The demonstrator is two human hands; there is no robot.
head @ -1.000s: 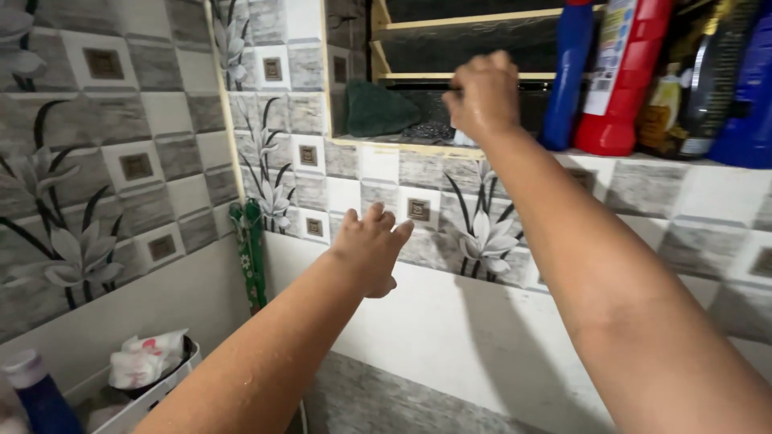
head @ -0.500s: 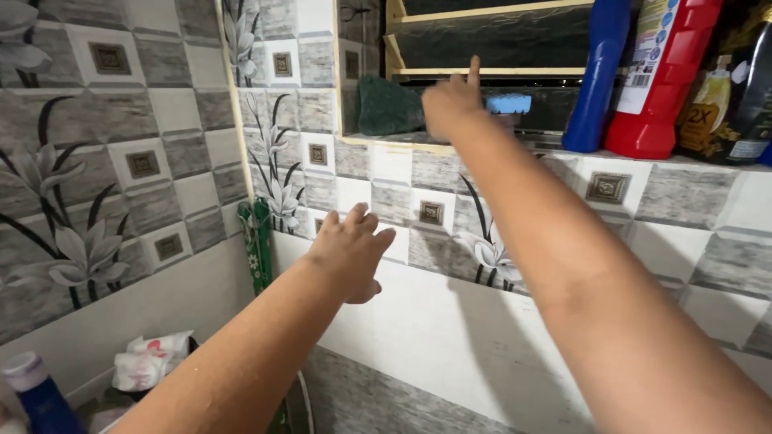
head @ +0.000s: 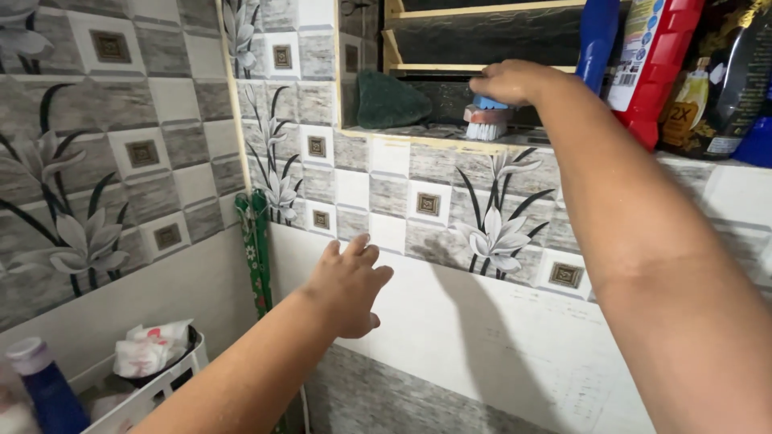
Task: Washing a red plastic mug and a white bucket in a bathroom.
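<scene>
My right hand [head: 515, 82] pinches a blue-handled, white-bristled scrub brush [head: 486, 119] at the tiled ledge's [head: 418, 138] front edge; my left hand [head: 347, 283] hovers, fingers loosely spread.

A: What can't we see? Right hand [head: 511, 80] covers the top of the scrub brush [head: 486, 117], so only a blue bit and the white bristles show; we can't tell how the fingers wrap it.

B: Left hand [head: 347, 285] shows its back only, palm hidden, so we can't tell if it touches the wall.

A: Red bottle [head: 655, 68] and blue bottle [head: 597, 40] are cut by the top edge, caps out of frame.

B: Dark pouch [head: 724, 80] is cut off at the right. The blue-capped bottle [head: 44, 386] and white basket [head: 153, 382] run off the bottom.

A: Basket contents, crumpled white stuff, we can't identify.
</scene>
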